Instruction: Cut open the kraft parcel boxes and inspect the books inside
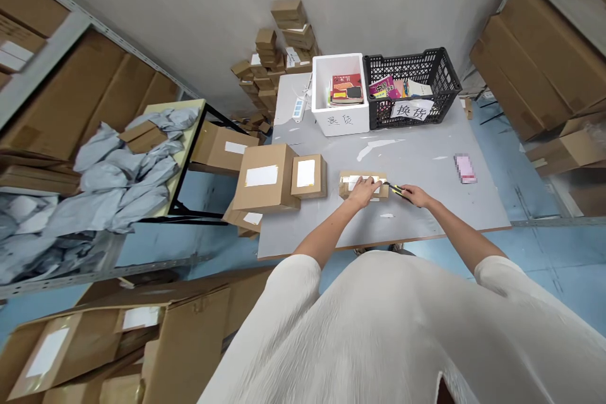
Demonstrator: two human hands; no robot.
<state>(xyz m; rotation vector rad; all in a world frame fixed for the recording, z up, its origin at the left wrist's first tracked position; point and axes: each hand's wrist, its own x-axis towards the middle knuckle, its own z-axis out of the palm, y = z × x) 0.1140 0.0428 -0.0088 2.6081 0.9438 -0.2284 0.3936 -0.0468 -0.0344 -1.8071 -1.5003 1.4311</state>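
A small flat cardboard box (348, 190) with a white label lies on the grey table in front of me. My left hand (363, 192) rests on top of this box, fingers spread over its label. My right hand (416, 196) is wrapped round a black and yellow utility knife (401, 192), whose tip points left at the right end of the box. Left of it stand a small labelled carton (309, 183) and a larger carton (269, 199).
At the table's (326, 227) back are a white foam box (338, 122) and a black crate (402, 115), both holding books. A pink phone-like item (466, 168) lies right, a power strip (298, 109) back left. Grey parcels (142, 183) cover a side table; shelves with cartons flank both sides.
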